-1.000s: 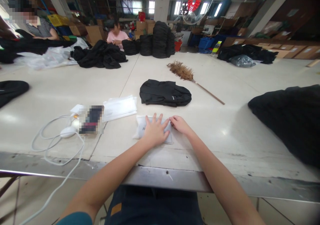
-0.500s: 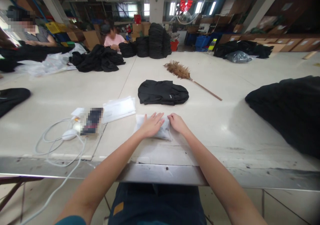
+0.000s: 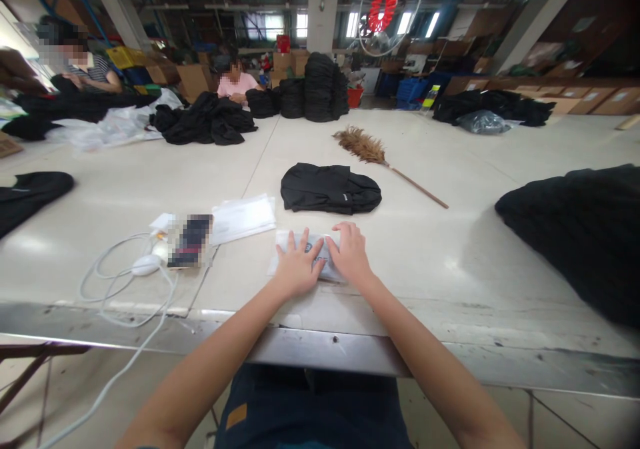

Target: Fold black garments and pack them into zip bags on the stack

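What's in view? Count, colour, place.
printed packet: 1, whitish, front centre
folded cloth: 1, black, beyond packet
flat sleeves: uncounted, white, mid-left
phone: 1, dark, left front
corded gadget: 1, white, beside phone
duster: 1, brown, mid-right
table: 1, whitish, foreground
fabric piles: several, black, on table
bottle: 1, yellowish, far edge
hose: 1, red, overhead
boxes: many, brown, background
people: 2, striped/pink tops, far side
left hand: 1, bare, on packet
right hand: 1, bare, at packet

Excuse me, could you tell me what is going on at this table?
Someone is handling a pale, lettered packet on the table. The left hand lies spread across it, and the right hand is at its right end. A folded black cloth item lies just beyond, with flat white packets to the left.
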Motion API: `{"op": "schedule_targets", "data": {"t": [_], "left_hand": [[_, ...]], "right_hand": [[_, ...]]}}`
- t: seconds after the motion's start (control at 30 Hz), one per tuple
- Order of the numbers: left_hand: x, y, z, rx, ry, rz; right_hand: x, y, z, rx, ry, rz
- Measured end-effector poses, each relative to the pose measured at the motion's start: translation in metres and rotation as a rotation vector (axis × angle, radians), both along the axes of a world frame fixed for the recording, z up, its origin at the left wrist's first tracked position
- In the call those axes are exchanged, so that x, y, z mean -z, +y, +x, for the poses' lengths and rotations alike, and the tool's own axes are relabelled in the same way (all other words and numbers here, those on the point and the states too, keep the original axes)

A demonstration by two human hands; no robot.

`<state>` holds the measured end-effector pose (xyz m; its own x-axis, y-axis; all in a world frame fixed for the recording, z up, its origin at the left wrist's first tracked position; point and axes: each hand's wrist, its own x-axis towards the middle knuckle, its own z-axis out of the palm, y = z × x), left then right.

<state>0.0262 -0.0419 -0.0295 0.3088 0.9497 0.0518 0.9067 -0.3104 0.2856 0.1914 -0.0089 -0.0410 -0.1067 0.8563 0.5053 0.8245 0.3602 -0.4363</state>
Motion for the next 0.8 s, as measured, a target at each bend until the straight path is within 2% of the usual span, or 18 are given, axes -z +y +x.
{"op": "schedule_targets", "data": {"t": [0.17, 0.3, 0.43, 0.5, 0.57, 0.63, 0.73, 0.8], "left_hand": [[0.008, 0.004, -0.014, 0.019, -0.118, -0.017], [0.022, 0.016, -0.039, -0.038, -0.226, -0.102], [0.030, 0.024, -0.053, -0.101, -0.287, -0.112], [0.030, 0.027, -0.056, -0.151, -0.376, -0.037], [0.028, 0.029, -0.059, -0.233, -0.493, 0.091], [0.024, 0.033, -0.065, -0.327, -0.594, 0.161], [0.021, 0.037, -0.073, -0.410, -0.645, 0.073], [0.020, 0.038, -0.074, -0.411, -0.678, 0.019]], "right_hand": [[-0.004, -0.012, -0.004, -0.277, -0.201, -0.114], [0.004, -0.008, 0.000, -0.339, -0.323, -0.195], [0.008, -0.004, 0.001, -0.318, -0.406, -0.121], [0.008, -0.002, 0.003, -0.316, -0.382, -0.063], [0.007, 0.001, 0.009, -0.274, -0.279, -0.022], [0.006, 0.005, 0.019, -0.147, -0.118, -0.030], [0.006, 0.012, 0.039, 0.019, 0.049, -0.247], [0.008, 0.015, 0.049, -0.019, 0.097, -0.437]]}}
